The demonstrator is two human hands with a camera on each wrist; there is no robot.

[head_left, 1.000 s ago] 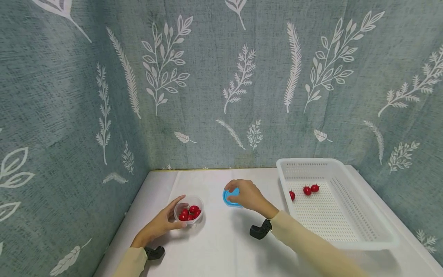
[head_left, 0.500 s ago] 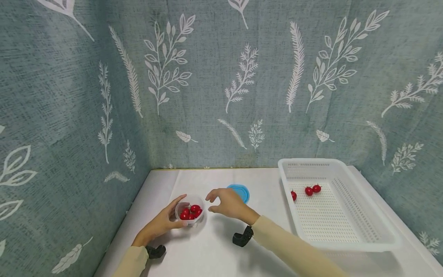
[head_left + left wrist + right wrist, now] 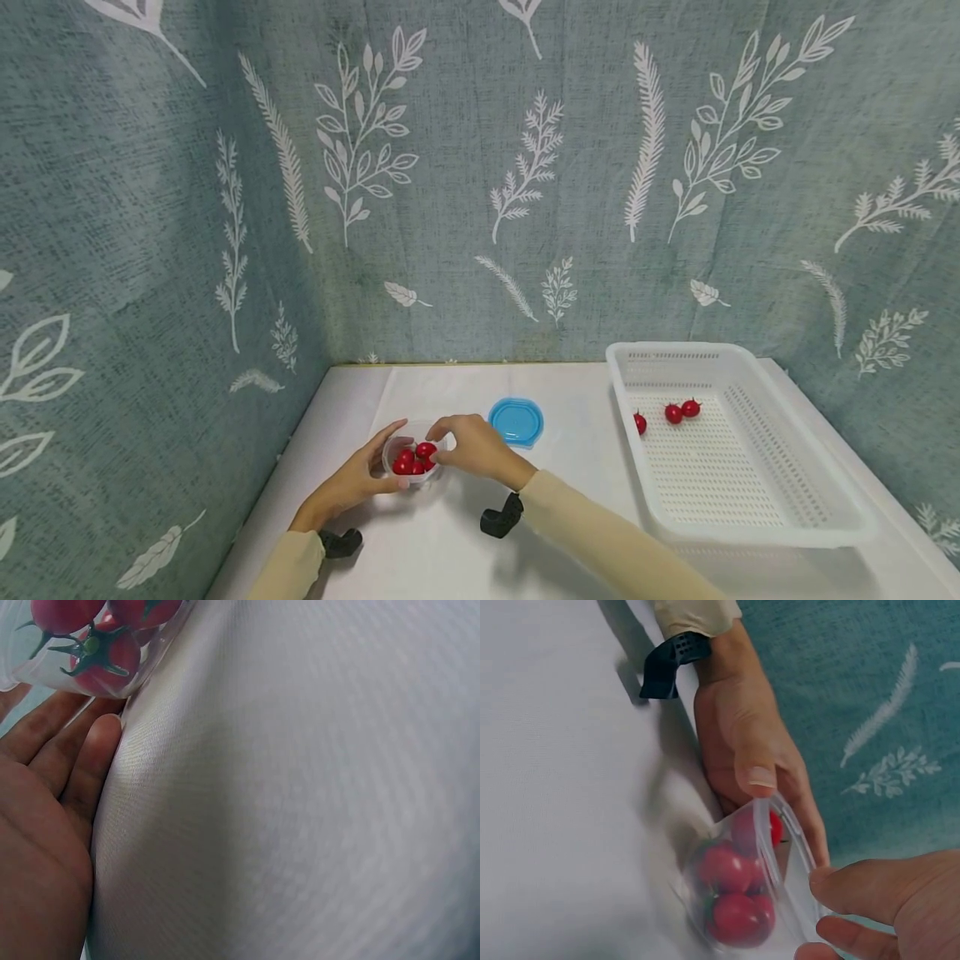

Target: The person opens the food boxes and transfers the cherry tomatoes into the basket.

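My left hand (image 3: pixel 347 485) grips a round clear plastic tub (image 3: pixel 766 851), its thumb near the front side and its fingers round the left and far sides. Several small red tomatoes (image 3: pixel 406 461) fill the tub; one with a green calyx (image 3: pixel 91 646) shows through the wall in the left wrist view. Over the tub's right rim is my right hand (image 3: pixel 480 446), thumb and fingers spread apart at its mouth. The right wrist view shows these fingertips at the rim; whether they touch it is unclear. A blue lid (image 3: pixel 516 422) lies on the white table behind the right hand.
A large white perforated basket (image 3: pixel 757 533) stands at the right of the table, with a few more red tomatoes (image 3: pixel 673 413) near its left and far part. Leaf-patterned blue-green cloth (image 3: pixel 450 183) bounds the table at the back and sides.
My right hand has left the blue lid on the table and moved left to the tub's mouth. The left hand keeps its place at the tub.
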